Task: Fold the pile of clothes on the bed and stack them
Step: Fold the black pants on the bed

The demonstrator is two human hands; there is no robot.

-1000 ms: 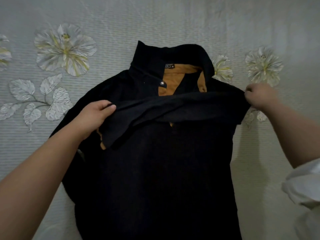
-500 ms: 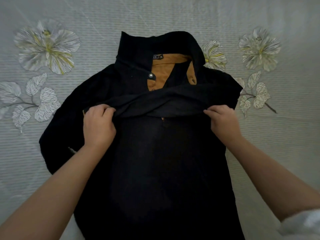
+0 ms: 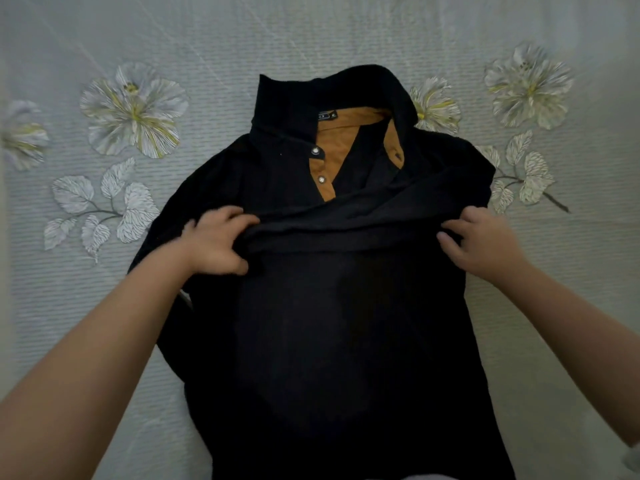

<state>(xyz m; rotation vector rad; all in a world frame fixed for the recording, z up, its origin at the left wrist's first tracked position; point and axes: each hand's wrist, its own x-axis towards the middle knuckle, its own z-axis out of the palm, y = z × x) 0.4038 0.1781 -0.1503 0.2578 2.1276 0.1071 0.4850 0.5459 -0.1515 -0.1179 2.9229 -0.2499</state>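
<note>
The black shirt lies face up on the flower-patterned bed, collar away from the person. Its right sleeve is folded across the chest, just below the mustard placket. The left hand grips the sleeve's cuff end with curled fingers; the right hand holds the fold at the shoulder side, fingers bent on the cloth. To do this well, pull the sleeve taut and level, then press it flat before folding the other side.

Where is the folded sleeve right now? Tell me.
In the head view the sleeve lies across the chest of the black shirt, just below the mustard placket, between the left hand and right hand.
</note>
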